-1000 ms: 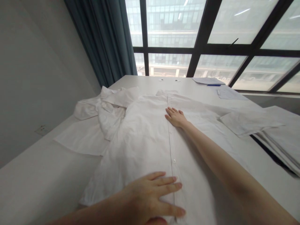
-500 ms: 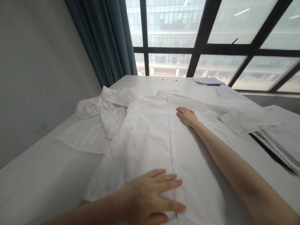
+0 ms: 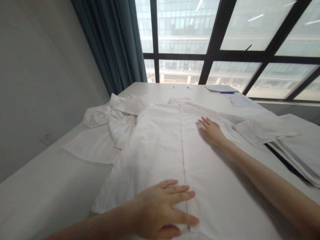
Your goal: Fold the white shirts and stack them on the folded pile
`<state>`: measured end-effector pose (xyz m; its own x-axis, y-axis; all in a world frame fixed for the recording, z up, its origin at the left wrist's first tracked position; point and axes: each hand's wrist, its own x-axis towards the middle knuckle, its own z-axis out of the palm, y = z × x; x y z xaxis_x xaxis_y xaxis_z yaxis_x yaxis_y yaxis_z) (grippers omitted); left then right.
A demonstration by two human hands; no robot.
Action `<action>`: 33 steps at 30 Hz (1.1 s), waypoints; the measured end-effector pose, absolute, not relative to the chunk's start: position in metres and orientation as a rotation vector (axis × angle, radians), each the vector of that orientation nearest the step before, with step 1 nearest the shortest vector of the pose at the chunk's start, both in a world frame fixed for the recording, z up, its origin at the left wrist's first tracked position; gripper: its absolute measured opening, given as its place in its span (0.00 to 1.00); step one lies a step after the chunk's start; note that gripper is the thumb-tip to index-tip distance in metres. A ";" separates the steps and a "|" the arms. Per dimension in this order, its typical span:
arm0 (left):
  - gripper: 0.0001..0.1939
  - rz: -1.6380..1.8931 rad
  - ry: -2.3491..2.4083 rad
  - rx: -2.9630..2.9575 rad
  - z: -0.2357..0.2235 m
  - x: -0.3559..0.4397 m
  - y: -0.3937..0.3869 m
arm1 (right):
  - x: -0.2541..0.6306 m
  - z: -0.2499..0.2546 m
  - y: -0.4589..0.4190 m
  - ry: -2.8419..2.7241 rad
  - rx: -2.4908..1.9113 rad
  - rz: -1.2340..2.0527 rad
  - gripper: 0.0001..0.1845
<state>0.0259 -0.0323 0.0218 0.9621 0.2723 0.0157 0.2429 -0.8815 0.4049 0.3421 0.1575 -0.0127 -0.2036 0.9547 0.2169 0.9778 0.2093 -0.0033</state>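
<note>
A white button-up shirt (image 3: pixel 160 140) lies spread on the white table (image 3: pixel 82 186), its collar toward the window and its button line running down the middle. My left hand (image 3: pixel 162 208) rests flat on the lower front of the shirt, fingers spread across the button line. Farther up, my right hand (image 3: pixel 211 130) lies on the chest to the right of the buttons, with its fingers stretched out. Neither hand grips the cloth. The shirt's right sleeve reaches out toward a stack of folded cloth.
Another white garment (image 3: pixel 100 140) lies crumpled at the left. Folded white cloths (image 3: pixel 300 140) with a dark layer below are stacked at the right. Papers (image 3: pixel 221 88) and a blue pen (image 3: pixel 227 92) lie at the far end, before the window. A blue curtain (image 3: pixel 112 43) hangs behind.
My right hand has slid to the right across the shirt's chest, away from the button line. My left hand has stayed in place on the lower front.
</note>
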 end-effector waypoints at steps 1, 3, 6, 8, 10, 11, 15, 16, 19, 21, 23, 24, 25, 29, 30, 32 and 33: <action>0.21 0.102 0.372 2.702 0.022 0.026 -0.033 | 0.335 -0.015 0.144 -2.363 -1.795 -0.185 0.27; 0.21 0.098 0.376 2.692 0.024 0.027 -0.034 | 0.327 -0.019 0.118 -2.487 -1.635 -0.136 0.27; 0.21 0.091 0.364 2.651 0.031 0.029 -0.037 | 0.326 -0.022 0.090 -2.474 -1.644 -0.076 0.28; 0.21 0.074 0.349 2.606 0.037 0.030 -0.036 | 0.328 -0.022 0.083 -2.448 -1.677 -0.064 0.28; 0.22 0.088 0.408 2.582 0.041 0.029 -0.028 | 0.329 -0.021 0.083 -2.444 -1.683 -0.058 0.28; 0.23 0.116 0.476 2.590 0.041 0.028 -0.020 | 0.329 -0.020 0.083 -2.444 -1.684 -0.055 0.28; 0.23 0.211 0.929 2.705 0.030 0.021 0.040 | 0.326 -0.018 0.085 -2.447 -1.690 -0.052 0.28; 0.24 0.195 1.039 2.728 0.026 0.020 0.060 | 0.326 -0.018 0.085 -2.446 -1.696 -0.052 0.28; 0.29 0.093 1.379 2.730 0.016 0.023 0.116 | 0.325 -0.017 0.083 -2.439 -1.703 -0.043 0.28; 0.30 0.014 1.586 2.666 0.010 0.026 0.143 | 0.325 -0.016 0.082 -2.438 -1.699 -0.035 0.28; 0.30 0.008 1.661 2.634 0.007 0.024 0.159 | 0.326 -0.015 0.081 -2.439 -1.703 -0.030 0.28; 0.29 0.018 1.677 2.628 0.005 0.021 0.162 | 0.326 -0.015 0.081 -2.439 -1.706 -0.029 0.28; 0.29 0.038 1.686 2.626 0.004 0.016 0.164 | 0.326 -0.015 0.081 -2.438 -1.708 -0.029 0.28; 0.26 0.190 1.790 2.583 0.002 -0.010 0.161 | 0.326 -0.015 0.081 -2.427 -1.696 -0.025 0.28; 0.26 0.255 1.841 2.557 0.003 -0.018 0.160 | 0.326 -0.015 0.081 -2.426 -1.691 -0.023 0.28; 0.25 0.412 1.956 2.479 0.005 -0.033 0.158 | 0.326 -0.014 0.080 -2.429 -1.688 -0.022 0.28; 0.25 0.498 2.012 2.428 0.006 -0.040 0.158 | 0.326 -0.014 0.080 -2.431 -1.691 -0.021 0.28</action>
